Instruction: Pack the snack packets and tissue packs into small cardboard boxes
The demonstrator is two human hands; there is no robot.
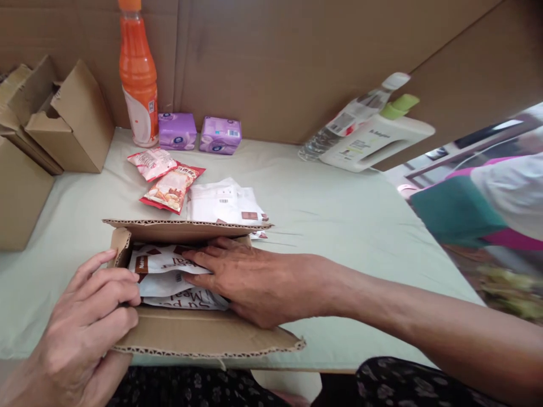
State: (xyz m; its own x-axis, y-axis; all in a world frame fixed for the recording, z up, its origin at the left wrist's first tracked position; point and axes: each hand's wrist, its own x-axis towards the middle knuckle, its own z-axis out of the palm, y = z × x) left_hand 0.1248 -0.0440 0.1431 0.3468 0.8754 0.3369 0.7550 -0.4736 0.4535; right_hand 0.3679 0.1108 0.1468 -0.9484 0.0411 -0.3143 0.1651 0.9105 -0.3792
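An open cardboard box lies in front of me with its long flaps folded outward. Inside it are white pouches with brown print, one reading "Super Meal". My left hand grips the box's left end, fingers over the edge and thumb below. My right hand reaches into the box from the right, its fingers stretched out over the pouches and pressing on them. Its fingertips at the far side are partly hidden. Just behind the box lie more flat white packets with barcodes.
Two red-and-white snack packets lie behind the box at left. Farther back stand an orange drink bottle and two purple tissue packs. A clear bottle and white jug lean at back right. Cardboard boxes stand left.
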